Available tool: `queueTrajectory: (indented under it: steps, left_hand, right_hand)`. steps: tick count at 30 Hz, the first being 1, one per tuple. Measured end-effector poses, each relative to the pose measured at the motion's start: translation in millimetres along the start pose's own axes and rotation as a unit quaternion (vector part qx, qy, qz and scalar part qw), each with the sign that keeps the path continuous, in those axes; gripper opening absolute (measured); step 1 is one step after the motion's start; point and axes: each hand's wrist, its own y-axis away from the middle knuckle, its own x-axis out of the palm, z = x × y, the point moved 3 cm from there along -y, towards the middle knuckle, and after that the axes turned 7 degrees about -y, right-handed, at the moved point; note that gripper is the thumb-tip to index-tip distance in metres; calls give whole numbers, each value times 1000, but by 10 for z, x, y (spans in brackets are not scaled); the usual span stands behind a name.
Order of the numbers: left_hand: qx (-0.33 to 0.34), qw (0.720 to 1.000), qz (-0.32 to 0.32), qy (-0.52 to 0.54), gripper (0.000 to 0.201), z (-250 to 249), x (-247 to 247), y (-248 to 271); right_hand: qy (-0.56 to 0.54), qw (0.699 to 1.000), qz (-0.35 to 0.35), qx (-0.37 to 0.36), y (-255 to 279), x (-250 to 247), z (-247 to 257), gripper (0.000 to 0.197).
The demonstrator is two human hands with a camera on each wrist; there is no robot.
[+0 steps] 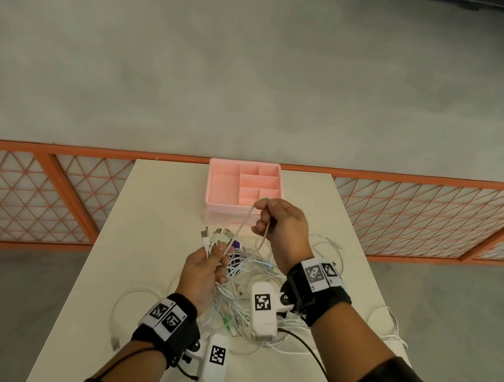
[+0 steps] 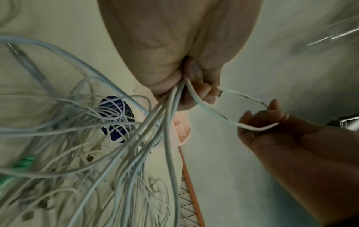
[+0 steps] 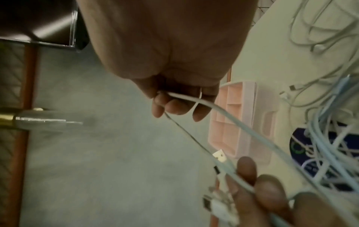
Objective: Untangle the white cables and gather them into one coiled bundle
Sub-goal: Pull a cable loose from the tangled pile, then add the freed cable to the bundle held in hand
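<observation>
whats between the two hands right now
A single loop of white cable spans from the left hand up to the right hand; nothing else, clearest in the head view.

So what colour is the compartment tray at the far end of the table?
Pale pink: the compartment tray shows best in the head view.

A bare indoor workspace: grey concrete floor (image 1: 256, 68), orange mesh barrier (image 1: 59, 197), plain white table (image 1: 157, 206).
</observation>
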Motion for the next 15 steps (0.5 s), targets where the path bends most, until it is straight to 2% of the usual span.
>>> queueTrajectory:
  steps: [2,3,5,6,8,9,10,11,12,13,15]
  left_hand:
    - [6,1000,-14,-11,19,-5,-2,-3]
    - [7,1000,-24,-18,18,-9,-18,-4]
    - [9,998,-39,-41,18,-15,-49,-10]
    - [12,997,-42,-57,18,-19,-50,-11]
    - [21,995,-45,-91,19,-28,-25,-11]
    - [27,993,-47,-105,20,-37,-6,-15]
    - [31,992,-50,-115,22,-52,11,-23]
    - [36,990,-55,-122,23,-68,18,-34]
    - [39,989,-60,-128,25,-84,21,-43]
    - [40,989,-61,-130,25,-93,20,-48]
    - [42,992,-45,-113,25,-109,28,-27]
  right_hand:
    - [46,996,-33,62,-21,-86,-55,28]
    - [110,989,-45,91,-45,-161,-90,28]
    - [291,948,-45,123,-95,-285,-143,34]
    - [387,913,-33,122,-92,-310,-160,39]
    - [582,809,27,74,-14,-243,-202,49]
    - [642,762,78,33,59,-159,-229,50]
    - [663,737,133,5,124,-74,-269,44]
    - [649,740,178,-6,152,-18,-320,33]
    - [615,761,206,3,182,35,-354,19]
    - [574,787,223,20,193,51,-397,13]
    - [526,820,226,9,185,69,-414,26]
